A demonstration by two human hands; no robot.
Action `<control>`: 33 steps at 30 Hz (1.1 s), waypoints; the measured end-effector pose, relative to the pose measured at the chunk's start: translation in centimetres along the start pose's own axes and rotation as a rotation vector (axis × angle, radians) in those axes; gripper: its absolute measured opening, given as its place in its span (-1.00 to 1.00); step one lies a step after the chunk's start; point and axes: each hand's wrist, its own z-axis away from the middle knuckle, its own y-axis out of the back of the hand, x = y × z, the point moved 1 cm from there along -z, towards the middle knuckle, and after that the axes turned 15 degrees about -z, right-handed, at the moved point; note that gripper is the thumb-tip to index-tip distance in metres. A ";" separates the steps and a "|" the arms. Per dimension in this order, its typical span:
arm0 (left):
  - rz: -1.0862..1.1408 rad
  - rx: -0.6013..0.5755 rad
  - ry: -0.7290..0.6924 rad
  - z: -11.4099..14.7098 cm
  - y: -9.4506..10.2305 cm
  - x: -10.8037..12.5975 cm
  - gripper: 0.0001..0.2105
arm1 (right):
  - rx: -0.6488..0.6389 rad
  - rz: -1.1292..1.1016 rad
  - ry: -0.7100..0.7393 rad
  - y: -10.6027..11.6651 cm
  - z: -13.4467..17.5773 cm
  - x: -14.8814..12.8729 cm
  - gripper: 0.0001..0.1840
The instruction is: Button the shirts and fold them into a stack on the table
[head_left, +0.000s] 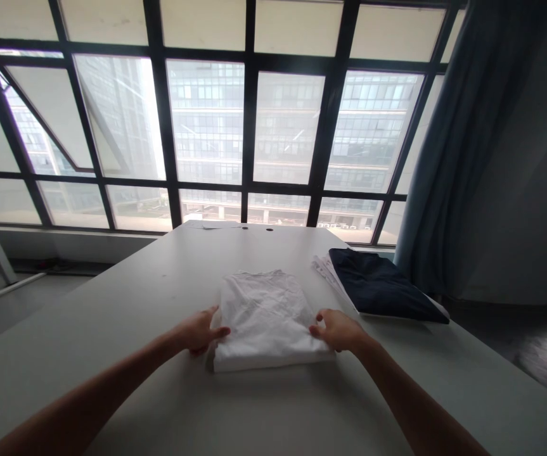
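Note:
A folded white shirt (266, 316) lies on the table in front of me, a flat, nearly square bundle with creases on top and a thick fold along its near edge. My left hand (203, 330) is closed on its left side, the thumb over the top of the cloth and the other fingers at the edge. At the opposite side, my right hand (338, 330) grips the right edge, its thumb against the cloth and its index finger bent. The fingertips below the fabric are partly hidden on both sides.
The white table (144, 304) stretches toward the windows (206, 120). To the right, a dark navy folded garment (382, 285) rests on lighter folded cloth (328, 272). A blue-grey curtain (449, 158) hangs beyond the table's right side. Two dark round holes mark the far end.

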 end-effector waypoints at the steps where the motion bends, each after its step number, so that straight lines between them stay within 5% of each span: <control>1: -0.032 0.034 -0.007 -0.2 0.0 -0.1 -0.21 | 0.091 0.019 0.051 -0.1 -0.1 0.0 -0.58; 4: -0.181 0.158 -0.057 -1.1 -0.3 0.0 -0.19 | 0.263 0.002 0.211 -1.2 -1.1 0.1 -0.44; 9: -0.114 0.303 -0.147 -2.9 -1.2 -0.6 -0.28 | 0.205 -0.147 0.403 -3.2 -3.5 0.7 -0.35; 15: 0.146 0.095 0.022 -6.6 -0.3 -0.8 -0.24 | 0.206 -0.332 0.302 -2.7 -7.4 0.8 -0.43; 20: 0.227 0.207 0.094 -10.7 0.8 1.1 -0.46 | 0.212 -0.427 0.231 -2.0 -11.9 -0.4 -0.50; 26: 0.393 0.161 0.007 -12.9 1.0 2.3 -0.50 | 0.255 -0.529 0.221 -1.5 -14.7 -1.3 -0.55; 33: 0.075 0.255 0.093 -11.6 1.7 1.2 -0.50 | 0.289 -0.402 0.190 -1.5 -12.9 -1.9 -0.58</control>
